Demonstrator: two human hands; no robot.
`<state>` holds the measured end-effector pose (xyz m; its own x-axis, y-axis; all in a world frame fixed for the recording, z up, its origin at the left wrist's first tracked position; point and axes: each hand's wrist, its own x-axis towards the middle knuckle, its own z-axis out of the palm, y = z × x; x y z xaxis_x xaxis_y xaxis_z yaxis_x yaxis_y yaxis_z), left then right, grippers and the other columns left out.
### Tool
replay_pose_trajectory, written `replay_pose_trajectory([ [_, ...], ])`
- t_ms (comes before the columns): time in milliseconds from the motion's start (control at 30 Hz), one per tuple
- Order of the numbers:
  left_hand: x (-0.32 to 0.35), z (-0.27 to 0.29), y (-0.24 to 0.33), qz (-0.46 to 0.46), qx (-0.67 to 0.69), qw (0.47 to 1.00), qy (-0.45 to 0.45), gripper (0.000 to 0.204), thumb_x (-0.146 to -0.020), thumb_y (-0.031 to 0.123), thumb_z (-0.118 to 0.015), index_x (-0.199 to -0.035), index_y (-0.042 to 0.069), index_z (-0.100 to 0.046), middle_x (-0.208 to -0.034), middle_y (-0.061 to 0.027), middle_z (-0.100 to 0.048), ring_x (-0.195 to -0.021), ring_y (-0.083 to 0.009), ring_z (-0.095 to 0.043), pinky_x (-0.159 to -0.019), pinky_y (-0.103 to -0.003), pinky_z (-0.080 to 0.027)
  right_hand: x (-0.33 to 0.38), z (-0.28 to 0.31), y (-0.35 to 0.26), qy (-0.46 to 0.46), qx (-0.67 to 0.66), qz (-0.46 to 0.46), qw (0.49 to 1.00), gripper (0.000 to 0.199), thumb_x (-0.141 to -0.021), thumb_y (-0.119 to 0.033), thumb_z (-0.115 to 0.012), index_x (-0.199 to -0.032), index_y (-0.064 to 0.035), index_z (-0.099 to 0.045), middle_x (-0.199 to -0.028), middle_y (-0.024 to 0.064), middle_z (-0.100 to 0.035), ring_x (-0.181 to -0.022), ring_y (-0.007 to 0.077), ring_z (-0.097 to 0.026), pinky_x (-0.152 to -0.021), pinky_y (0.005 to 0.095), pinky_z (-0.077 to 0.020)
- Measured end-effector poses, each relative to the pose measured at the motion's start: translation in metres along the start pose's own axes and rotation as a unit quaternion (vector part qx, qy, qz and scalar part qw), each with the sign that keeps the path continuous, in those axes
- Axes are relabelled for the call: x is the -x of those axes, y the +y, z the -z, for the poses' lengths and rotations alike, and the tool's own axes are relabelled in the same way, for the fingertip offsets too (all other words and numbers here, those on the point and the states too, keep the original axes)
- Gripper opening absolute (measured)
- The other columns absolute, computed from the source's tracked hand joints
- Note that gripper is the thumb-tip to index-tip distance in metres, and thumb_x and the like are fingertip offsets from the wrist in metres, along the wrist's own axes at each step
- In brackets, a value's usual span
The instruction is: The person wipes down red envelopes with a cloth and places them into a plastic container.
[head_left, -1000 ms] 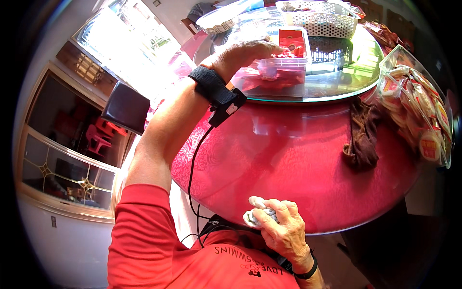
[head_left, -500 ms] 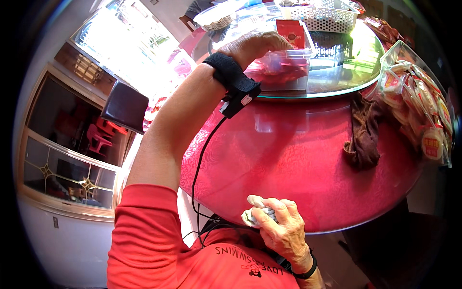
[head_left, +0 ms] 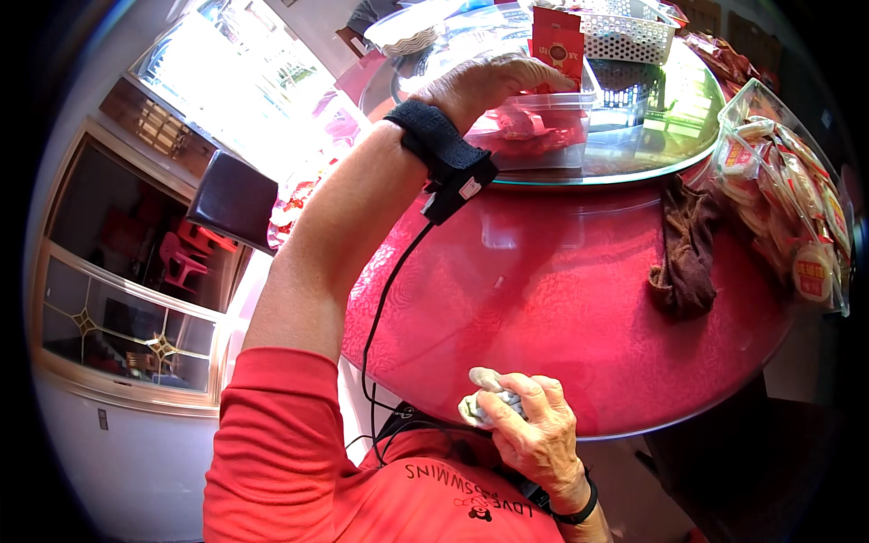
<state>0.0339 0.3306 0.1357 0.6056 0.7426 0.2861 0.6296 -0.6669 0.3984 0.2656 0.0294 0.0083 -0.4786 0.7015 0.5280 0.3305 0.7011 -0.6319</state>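
Two hands seen: left hand (head_left: 493, 81) laid, fingers curled, on clear plastic box (head_left: 543, 136); right hand (head_left: 534, 434) clenched on crumpled white wad (head_left: 484, 407) at red desk (head_left: 543, 308) edge.

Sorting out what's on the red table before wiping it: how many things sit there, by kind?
Clear plastic containers: 1
White baskets: 1
Red packets: 1
Brown cloths: 1
Clear snack bags: 1
Total: 5

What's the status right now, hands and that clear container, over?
Left hand on top of clear plastic container on glass turntable. Right hand closed on small white bundle at table edge. Brown cloth lies apart, right.
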Motion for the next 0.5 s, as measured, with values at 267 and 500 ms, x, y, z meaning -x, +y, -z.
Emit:
replay_pose_trajectory([
  [267, 0.010, 0.006, 0.031, 0.081, 0.050, 0.993, 0.064, 0.030, -0.098, 0.009, -0.051, -0.126, 0.002, -0.063, -0.122, -0.0086, -0.066, -0.108, -0.0200, -0.062, -0.094, -0.032, -0.051, 0.000, -0.002, 0.001, 0.012, 0.001, -0.001, 1.000, 0.042, -0.062, -0.004, -0.072, -0.101, -0.0188, -0.071, -0.107, 0.0042, -0.060, -0.089, 0.0269, -0.058, -0.074, 0.0365, -0.0529],
  [500, -0.002, 0.032, 0.020, 0.143, 0.399, 0.860, 0.283, 0.035, -0.088, 0.026, -0.072, -0.112, 0.001, -0.067, -0.101, -0.0117, -0.071, -0.091, -0.0204, -0.071, -0.070, -0.032, -0.060, 0.000, -0.001, -0.001, 0.012, 0.005, 0.008, 1.000, 0.041, -0.063, -0.004, -0.073, -0.102, -0.0170, -0.071, -0.107, 0.0050, -0.060, -0.089, 0.0272, -0.058, -0.075, 0.0373, -0.0523],
])
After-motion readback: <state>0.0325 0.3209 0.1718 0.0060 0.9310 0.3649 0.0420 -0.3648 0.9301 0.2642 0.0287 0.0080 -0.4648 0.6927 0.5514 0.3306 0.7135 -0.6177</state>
